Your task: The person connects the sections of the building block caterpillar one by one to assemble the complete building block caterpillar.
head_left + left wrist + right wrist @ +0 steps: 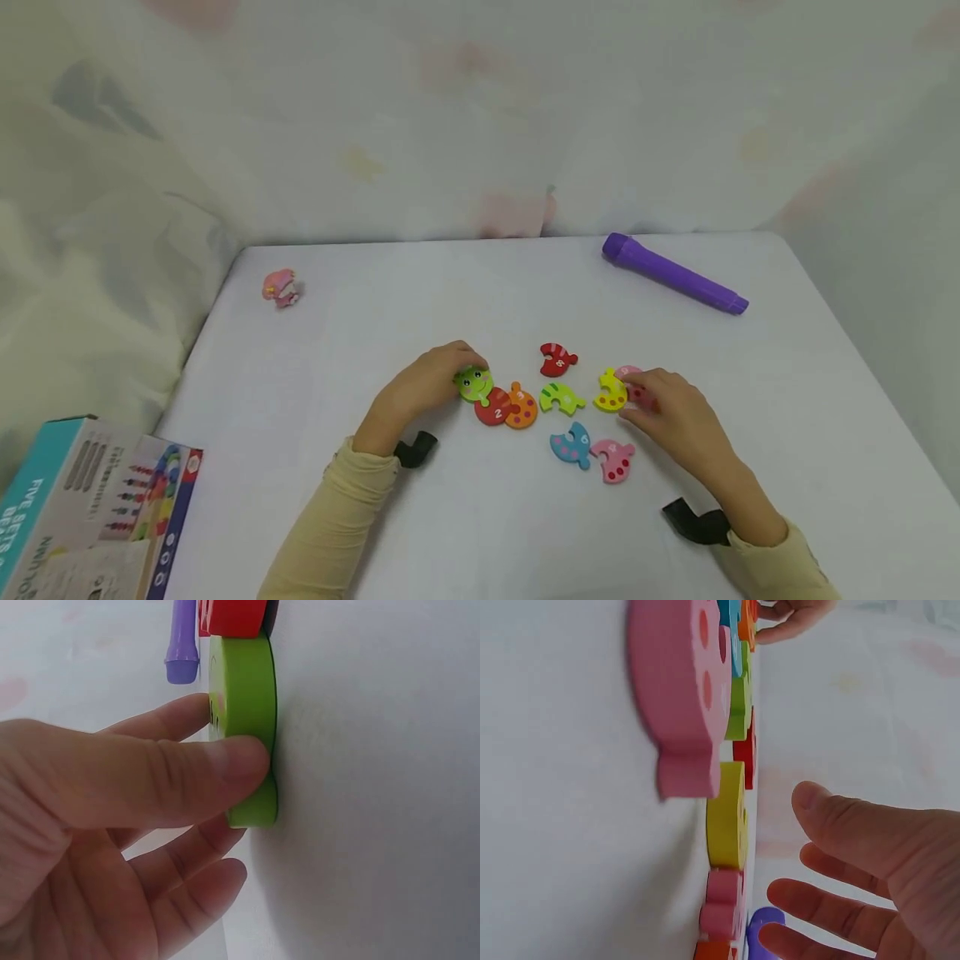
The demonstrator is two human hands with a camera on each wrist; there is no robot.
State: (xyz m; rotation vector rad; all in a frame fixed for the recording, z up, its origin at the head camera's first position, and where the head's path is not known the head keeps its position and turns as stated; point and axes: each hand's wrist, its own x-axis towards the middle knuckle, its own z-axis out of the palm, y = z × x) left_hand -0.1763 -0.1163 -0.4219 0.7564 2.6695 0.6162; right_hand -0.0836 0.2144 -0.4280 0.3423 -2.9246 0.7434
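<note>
- Head view: I see the left hand [432,379] holding the green face piece [475,387], which touches the red piece [492,410] numbered 2; sliding it flat seems wiser than pressing down.
- Left wrist view: thumb and fingers pinch the green face piece by its edge; a light, low hold should prevent tipping.
- Right wrist view: the right hand [904,859], fingers spread, grips nothing near the yellow piece [726,817]; best not to nudge neighbours.
</note>
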